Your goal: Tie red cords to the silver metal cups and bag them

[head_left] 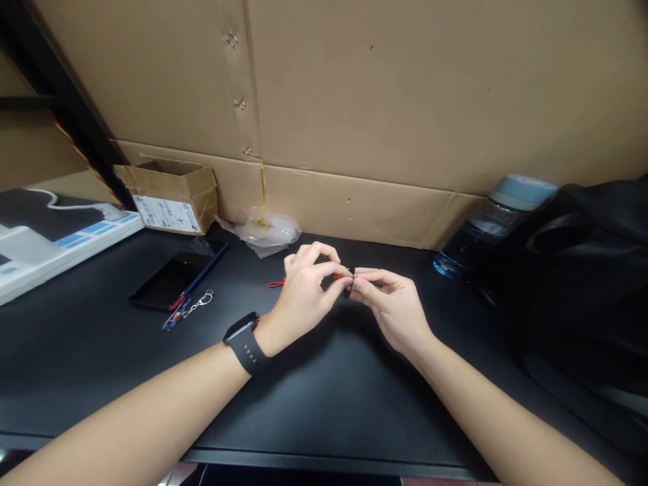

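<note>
Over the black desk my left hand (314,283), with a dark watch (247,341) on its wrist, is closed in a pinch. Thumb and forefinger grip a red cord (338,276), and a red loop end (276,284) shows beyond the hand. My right hand (397,300) pinches a small dark disc (352,282) with a pale rim, seen nearly edge-on. The fingertips of both hands almost meet at the disc and cover part of it. Where cord and disc join, I cannot make out.
To the left lie a black phone-like slab (177,273) and a keychain (185,310). Behind them stand a cardboard box (175,202) and a plastic bag (268,233). A white power strip (75,250) runs along the left. A bottle (493,223) and black bag (582,290) are at the right.
</note>
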Demonstrator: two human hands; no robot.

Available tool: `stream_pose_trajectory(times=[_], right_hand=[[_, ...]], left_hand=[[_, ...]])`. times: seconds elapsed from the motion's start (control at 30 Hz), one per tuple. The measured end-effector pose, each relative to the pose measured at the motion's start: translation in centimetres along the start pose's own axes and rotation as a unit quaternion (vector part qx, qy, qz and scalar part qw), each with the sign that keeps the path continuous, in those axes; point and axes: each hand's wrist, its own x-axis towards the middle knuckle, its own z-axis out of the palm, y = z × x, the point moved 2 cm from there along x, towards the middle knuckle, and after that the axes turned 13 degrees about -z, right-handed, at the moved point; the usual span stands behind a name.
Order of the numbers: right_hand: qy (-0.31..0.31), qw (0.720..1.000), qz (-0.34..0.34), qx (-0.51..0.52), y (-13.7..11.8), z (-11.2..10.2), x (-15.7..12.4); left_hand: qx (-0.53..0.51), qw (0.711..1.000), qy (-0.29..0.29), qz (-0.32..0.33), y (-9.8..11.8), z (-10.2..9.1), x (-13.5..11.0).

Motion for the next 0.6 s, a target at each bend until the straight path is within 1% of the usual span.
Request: stream_pose_trajectory(times=[0.13, 0.2, 0.37, 0.47, 0.6], right_hand=[[-0.026, 0.999, 0.027, -0.007, -0.06, 0.4, -0.18], [-0.033, 0.999, 0.025, -0.017, -0.11, 0.59, -0.35], [-0.013, 1.0, 0.012, -0.002, -0.11, 0.61, -0.46], [-0.017, 1.0, 0.008, 0.016, -0.02, 0.55, -0.34], [-0.014, 0.999, 0.024, 0.027, -0.11, 0.62, -0.3]], left_hand=[[0.022, 0.999, 0.016, 0.016, 0.18, -0.5, 0.19], [0.029, 0.999, 0.017, 0.026, 0.21, -0.61, 0.28], [0.047, 0.999, 0.006, 0.025, 0.12, -0.48, 0.31], [0.045, 0.999, 0.006, 0.014, 0.06, -0.31, 0.24], [0.033, 0.999, 0.002, 0.008, 0.0, -0.19, 0.23]])
